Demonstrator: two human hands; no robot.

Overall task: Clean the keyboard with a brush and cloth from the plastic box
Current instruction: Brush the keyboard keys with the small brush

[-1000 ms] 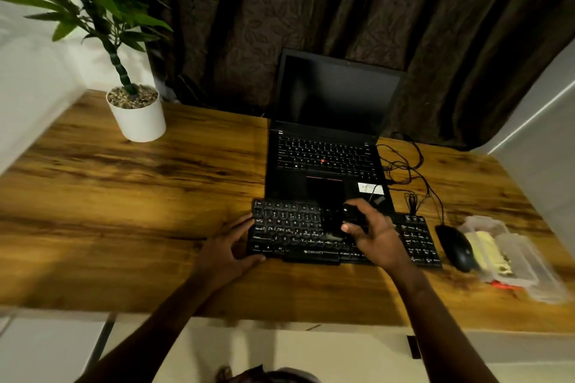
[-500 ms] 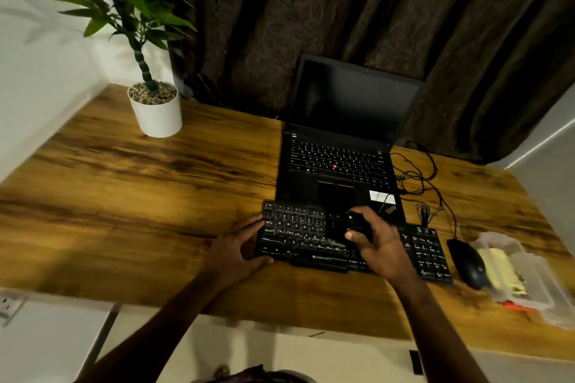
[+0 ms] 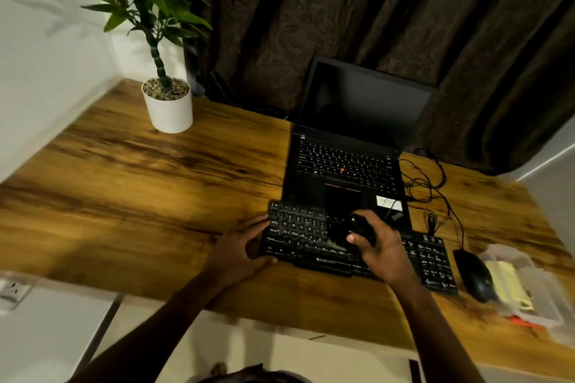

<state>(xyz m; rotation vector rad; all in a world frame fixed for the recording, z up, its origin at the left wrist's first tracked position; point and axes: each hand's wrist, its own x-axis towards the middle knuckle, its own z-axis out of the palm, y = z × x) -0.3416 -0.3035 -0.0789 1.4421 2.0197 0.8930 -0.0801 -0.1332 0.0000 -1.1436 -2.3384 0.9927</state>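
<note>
Nearest, the left hand (image 3: 239,253) lies with fingers spread against the left end of the black corded keyboard (image 3: 298,233), thumb along its near edge, most likely to stop it sliding on the wood-grain worktop (image 3: 140,196). The right hand (image 3: 382,253) is curled round a small black brush (image 3: 361,227) over the middle keys; its bristles are a dark blur, so contact is unclear. Brushing looks under way, with wiping to follow.

Right of the keyboard sit a black mouse (image 3: 474,274) and the clear plastic box (image 3: 547,298), a folded yellow cloth (image 3: 510,283) inside, within reach.

Beyond, the keyboard's far edge overlaps the open black laptop (image 3: 345,165). A white potted plant (image 3: 169,109) stands far left.
</note>
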